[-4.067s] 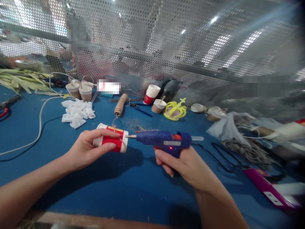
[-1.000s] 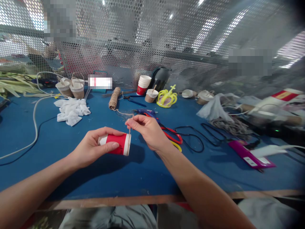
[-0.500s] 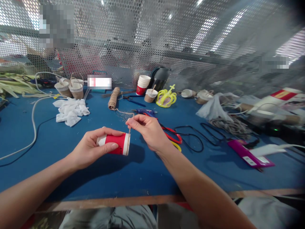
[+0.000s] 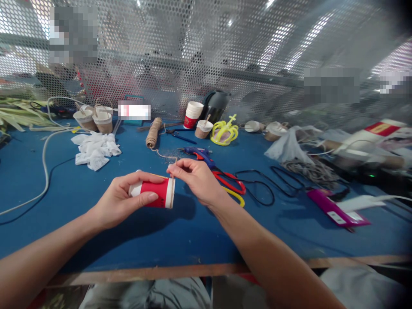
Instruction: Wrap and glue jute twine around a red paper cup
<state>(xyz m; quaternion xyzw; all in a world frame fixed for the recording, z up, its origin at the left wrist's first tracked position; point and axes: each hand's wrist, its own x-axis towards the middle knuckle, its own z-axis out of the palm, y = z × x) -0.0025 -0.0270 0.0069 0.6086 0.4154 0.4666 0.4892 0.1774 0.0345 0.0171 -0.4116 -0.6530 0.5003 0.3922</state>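
Note:
A red and white paper cup (image 4: 162, 193) lies sideways above the table, its rim facing right. My left hand (image 4: 127, 197) is wrapped round it, thumb in front and fingers on top. Brown twine (image 4: 165, 156) runs from a spool (image 4: 154, 132) to the cup's rim, where a strand lies along the edge. Just beyond the rim's upper edge, my right hand (image 4: 193, 176) pinches the twine between thumb and fingers. Behind the right hand rests a blue glue gun (image 4: 201, 154).
Around the blue table (image 4: 144, 249) stand stacked cups (image 4: 193, 115), a twine-wrapped cup (image 4: 203, 128), a yellow crown (image 4: 224, 132), white gloves (image 4: 96, 150) and a dark kettle (image 4: 217, 105). Scissors with red handles (image 4: 230, 182), black cable and a purple power strip (image 4: 337, 208) lie to the right.
My right hand has moved slightly down and left, closer to the cup's rim, with the twine. More of the glue gun shows. The cup has shifted very slightly left.

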